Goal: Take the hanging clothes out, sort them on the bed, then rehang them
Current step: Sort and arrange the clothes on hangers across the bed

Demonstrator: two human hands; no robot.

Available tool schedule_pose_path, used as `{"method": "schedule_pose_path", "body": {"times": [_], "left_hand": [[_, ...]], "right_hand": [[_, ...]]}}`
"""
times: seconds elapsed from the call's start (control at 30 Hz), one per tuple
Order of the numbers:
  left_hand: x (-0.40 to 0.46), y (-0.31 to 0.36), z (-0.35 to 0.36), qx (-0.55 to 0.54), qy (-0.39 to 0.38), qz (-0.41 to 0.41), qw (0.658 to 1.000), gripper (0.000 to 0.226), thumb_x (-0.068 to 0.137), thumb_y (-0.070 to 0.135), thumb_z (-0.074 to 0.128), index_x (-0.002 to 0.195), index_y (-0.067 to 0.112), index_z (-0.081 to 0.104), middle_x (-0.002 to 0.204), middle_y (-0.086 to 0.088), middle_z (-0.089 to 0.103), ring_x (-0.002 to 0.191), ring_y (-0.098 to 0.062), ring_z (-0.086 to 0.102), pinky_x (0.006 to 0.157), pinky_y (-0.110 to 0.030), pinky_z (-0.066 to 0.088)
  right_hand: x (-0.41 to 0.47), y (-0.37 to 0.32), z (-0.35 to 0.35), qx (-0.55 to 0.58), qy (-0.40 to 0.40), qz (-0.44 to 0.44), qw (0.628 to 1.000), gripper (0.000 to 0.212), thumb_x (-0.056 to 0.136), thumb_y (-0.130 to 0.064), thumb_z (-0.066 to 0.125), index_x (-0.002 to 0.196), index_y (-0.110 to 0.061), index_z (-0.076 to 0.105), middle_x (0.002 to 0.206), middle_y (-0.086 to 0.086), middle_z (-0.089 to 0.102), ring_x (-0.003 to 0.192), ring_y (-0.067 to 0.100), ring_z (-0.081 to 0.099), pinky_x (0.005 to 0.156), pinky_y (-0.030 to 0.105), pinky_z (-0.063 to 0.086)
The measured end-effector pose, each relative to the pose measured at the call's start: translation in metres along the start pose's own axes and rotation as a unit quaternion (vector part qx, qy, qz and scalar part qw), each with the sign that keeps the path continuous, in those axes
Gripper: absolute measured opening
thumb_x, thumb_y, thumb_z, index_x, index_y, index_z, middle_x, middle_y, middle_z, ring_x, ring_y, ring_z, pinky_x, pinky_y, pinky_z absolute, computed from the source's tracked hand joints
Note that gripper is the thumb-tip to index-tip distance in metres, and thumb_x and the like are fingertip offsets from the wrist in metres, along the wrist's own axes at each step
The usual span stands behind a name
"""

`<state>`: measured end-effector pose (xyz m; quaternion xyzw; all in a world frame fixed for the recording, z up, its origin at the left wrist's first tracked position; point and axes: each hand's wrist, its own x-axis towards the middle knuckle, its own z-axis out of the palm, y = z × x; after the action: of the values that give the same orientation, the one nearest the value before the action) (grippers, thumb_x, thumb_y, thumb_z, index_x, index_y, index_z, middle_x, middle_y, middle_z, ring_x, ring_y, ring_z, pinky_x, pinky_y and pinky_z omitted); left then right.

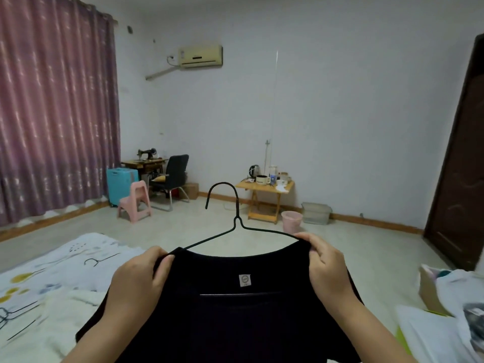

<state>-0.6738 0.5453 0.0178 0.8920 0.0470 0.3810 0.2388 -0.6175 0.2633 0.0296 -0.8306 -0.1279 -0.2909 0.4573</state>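
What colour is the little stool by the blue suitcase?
Pink. The stool shows clearly in the head view.

Counting what's showing up here: two wire hangers, one (237, 221) at 12 o'clock, another (100, 260) lying at 9; one black top (235, 318); two hands.

The lower part of the black garment (235, 323) is cut off by the bottom edge, and both shoulder ends of the wire hanger (237, 224) are hidden beneath its fabric and the hands. The print on the neck label (245, 280) is too small to be read. The items on the bench (264, 185) are too small to be fully told apart. The pile at the right edge (455, 318) is blurred and cropped.
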Motion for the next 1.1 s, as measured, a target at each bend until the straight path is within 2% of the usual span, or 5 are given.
{"method": "schedule_pose_path", "body": {"times": [0.1, 0.23, 0.57, 0.87, 1.1], "left_hand": [[0.017, 0.021, 0.034, -0.004, 0.012, -0.008, 1.0, 0.012, 0.085, 0.012, 0.064, 0.074, 0.006, 0.063, 0.056, 0.0, 0.055, 0.053, -0.016, 0.041, 0.052, -0.014, 0.028], [0.049, 0.035, 0.073, 0.009, 0.018, -0.008, 1.0, 0.014, 0.086, 0.014, 0.064, 0.076, 0.004, 0.063, 0.062, -0.009, 0.062, 0.058, -0.026, 0.051, 0.049, -0.024, 0.028], [0.167, 0.02, 0.17, 0.022, 0.002, 0.044, 0.999, 0.019, 0.092, 0.025, 0.054, 0.093, 0.01, 0.064, 0.086, -0.006, 0.066, 0.077, -0.021, 0.055, 0.066, -0.027, 0.032], [0.256, -0.007, 0.246, 0.048, -0.021, 0.019, 0.998, 0.024, 0.094, 0.032, 0.047, 0.1, 0.013, 0.061, 0.091, -0.004, 0.065, 0.082, -0.02, 0.056, 0.067, -0.026, 0.034], [0.311, -0.025, 0.295, 0.106, -0.001, -0.028, 0.994, 0.024, 0.095, 0.03, 0.047, 0.101, 0.012, 0.06, 0.095, -0.007, 0.066, 0.087, -0.023, 0.057, 0.069, -0.027, 0.034]], "right_hand": [[0.037, 0.031, -0.013, -0.031, -0.027, -0.023, 0.999, 0.041, 0.086, 0.001, 0.039, 0.113, -0.011, 0.067, 0.108, 0.0, 0.068, 0.105, 0.016, 0.06, 0.093, 0.025, 0.044], [0.085, 0.072, -0.009, -0.101, -0.027, -0.04, 0.994, 0.033, 0.084, 0.009, 0.053, 0.111, -0.006, 0.066, 0.109, 0.01, 0.068, 0.104, 0.027, 0.06, 0.088, 0.028, 0.04], [0.207, 0.133, 0.045, -0.089, 0.002, -0.03, 0.996, 0.024, 0.085, 0.01, 0.053, 0.098, -0.004, 0.067, 0.09, -0.003, 0.06, 0.088, 0.015, 0.052, 0.068, 0.014, 0.028], [0.323, 0.175, 0.113, -0.098, -0.012, -0.057, 0.993, 0.032, 0.079, -0.019, 0.044, 0.095, -0.001, 0.066, 0.091, 0.019, 0.067, 0.088, 0.033, 0.059, 0.072, 0.028, 0.031], [0.417, 0.216, 0.181, -0.071, -0.064, -0.097, 0.991, 0.017, 0.087, 0.005, 0.053, 0.101, 0.002, 0.063, 0.101, 0.024, 0.065, 0.095, 0.036, 0.058, 0.073, 0.027, 0.031]]}}
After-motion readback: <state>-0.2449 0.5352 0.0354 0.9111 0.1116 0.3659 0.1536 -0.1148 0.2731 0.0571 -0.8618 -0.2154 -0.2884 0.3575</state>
